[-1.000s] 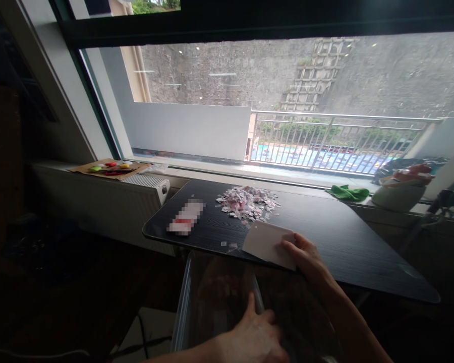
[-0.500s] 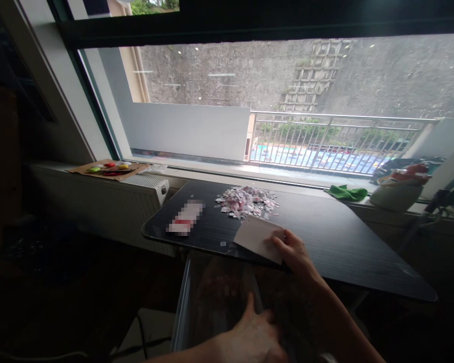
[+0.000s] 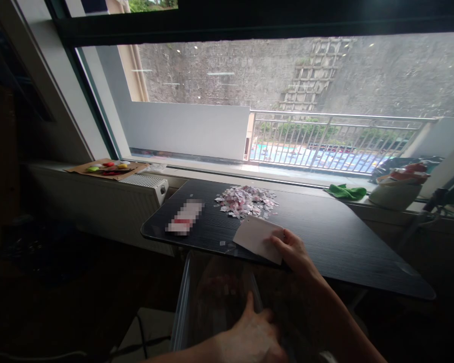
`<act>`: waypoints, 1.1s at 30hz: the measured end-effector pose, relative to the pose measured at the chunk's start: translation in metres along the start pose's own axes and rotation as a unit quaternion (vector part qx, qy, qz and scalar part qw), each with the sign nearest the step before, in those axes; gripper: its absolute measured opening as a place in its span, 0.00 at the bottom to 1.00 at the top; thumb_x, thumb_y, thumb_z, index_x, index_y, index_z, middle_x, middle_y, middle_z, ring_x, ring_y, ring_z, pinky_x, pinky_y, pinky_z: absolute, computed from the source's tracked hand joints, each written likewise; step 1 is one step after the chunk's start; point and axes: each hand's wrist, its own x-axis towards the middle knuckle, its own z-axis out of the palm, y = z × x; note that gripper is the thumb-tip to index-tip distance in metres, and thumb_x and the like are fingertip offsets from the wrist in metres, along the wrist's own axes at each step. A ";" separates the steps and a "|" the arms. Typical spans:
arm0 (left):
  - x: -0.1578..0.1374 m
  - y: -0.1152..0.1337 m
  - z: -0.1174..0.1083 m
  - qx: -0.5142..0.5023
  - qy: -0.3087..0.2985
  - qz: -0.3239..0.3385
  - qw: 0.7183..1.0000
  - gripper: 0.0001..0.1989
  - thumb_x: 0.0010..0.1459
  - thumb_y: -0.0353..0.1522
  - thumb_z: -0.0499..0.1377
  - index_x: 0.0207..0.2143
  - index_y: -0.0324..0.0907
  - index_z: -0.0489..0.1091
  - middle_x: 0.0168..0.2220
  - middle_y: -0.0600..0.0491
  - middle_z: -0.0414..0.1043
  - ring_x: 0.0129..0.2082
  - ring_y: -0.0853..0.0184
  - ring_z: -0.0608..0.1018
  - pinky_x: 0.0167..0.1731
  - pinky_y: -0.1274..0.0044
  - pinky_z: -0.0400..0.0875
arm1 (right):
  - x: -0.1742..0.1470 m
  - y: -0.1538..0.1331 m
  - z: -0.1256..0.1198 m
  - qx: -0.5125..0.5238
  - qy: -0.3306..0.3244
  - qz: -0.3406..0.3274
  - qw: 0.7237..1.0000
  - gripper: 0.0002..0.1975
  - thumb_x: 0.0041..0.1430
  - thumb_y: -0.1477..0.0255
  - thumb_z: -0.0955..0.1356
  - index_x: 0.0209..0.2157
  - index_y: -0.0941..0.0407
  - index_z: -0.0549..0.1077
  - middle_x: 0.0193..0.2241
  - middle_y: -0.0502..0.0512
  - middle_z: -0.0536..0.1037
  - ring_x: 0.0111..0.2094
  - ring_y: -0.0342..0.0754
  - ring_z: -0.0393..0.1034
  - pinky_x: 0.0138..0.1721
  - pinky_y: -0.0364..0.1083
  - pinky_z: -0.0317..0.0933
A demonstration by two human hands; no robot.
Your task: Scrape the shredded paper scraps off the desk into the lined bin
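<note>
My right hand [image 3: 293,252] pinches a white card [image 3: 258,238] by its right end, thumb on top. The card lies tilted near the front edge of the black table, just in front of a heap of small paper scraps [image 3: 245,199]. Below that edge, my left hand [image 3: 251,330] is closed over the right side of a clear plastic bin [image 3: 182,302], its index finger stretched along the wall. Some of the left fingers are lost in shadow. A few pale bits show dimly inside the bin.
On the black table [image 3: 325,237], a blurred-out pinkish slip [image 3: 185,218] lies at left, with a loose scrap [image 3: 222,243] near the front edge. A radiator [image 3: 109,201] stands left. The windowsill holds a green cloth [image 3: 345,192] and a pale pot [image 3: 393,194].
Both hands and the card hold nearly the same place. Small pale bits show a little more clearly in the bin. The whole view has shifted very slightly.
</note>
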 end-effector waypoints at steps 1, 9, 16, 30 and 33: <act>0.000 0.000 0.001 0.002 0.001 0.000 1.000 0.09 0.62 0.34 0.58 0.29 0.42 0.75 0.33 0.50 0.76 0.39 0.58 0.74 0.44 0.45 0.63 | 0.000 0.000 0.000 0.003 -0.002 0.002 1.000 0.13 0.41 0.65 0.71 0.31 0.57 0.74 0.26 0.54 0.80 0.27 0.51 0.74 0.27 0.47 0.67; -0.002 -0.002 0.005 -0.013 0.005 -0.002 1.000 0.08 0.61 0.34 0.59 0.31 0.43 0.76 0.34 0.50 0.76 0.40 0.57 0.73 0.44 0.44 0.62 | -0.001 0.000 0.001 0.008 0.008 0.006 1.000 0.14 0.42 0.66 0.71 0.32 0.58 0.75 0.26 0.54 0.80 0.26 0.51 0.75 0.27 0.46 0.68; -0.002 -0.003 0.010 -0.010 0.019 0.007 1.000 0.09 0.61 0.35 0.58 0.30 0.44 0.77 0.34 0.50 0.76 0.41 0.59 0.72 0.47 0.47 0.60 | 0.000 -0.001 -0.001 -0.003 0.002 0.007 1.000 0.14 0.41 0.65 0.72 0.32 0.57 0.75 0.26 0.54 0.80 0.27 0.51 0.74 0.27 0.47 0.68; -0.003 -0.002 0.006 -0.020 0.012 -0.001 1.000 0.08 0.61 0.34 0.59 0.32 0.44 0.77 0.35 0.49 0.76 0.42 0.56 0.73 0.47 0.45 0.59 | -0.006 -0.006 0.001 -0.006 -0.026 0.021 0.999 0.13 0.41 0.65 0.70 0.31 0.57 0.75 0.26 0.54 0.79 0.27 0.51 0.73 0.27 0.46 0.66; -0.004 -0.002 0.007 -0.022 0.013 0.003 1.000 0.08 0.61 0.34 0.58 0.32 0.44 0.77 0.35 0.49 0.76 0.43 0.56 0.72 0.48 0.46 0.58 | -0.008 -0.008 0.000 0.006 -0.023 0.028 0.999 0.15 0.41 0.65 0.70 0.32 0.57 0.76 0.27 0.54 0.80 0.28 0.51 0.73 0.28 0.46 0.66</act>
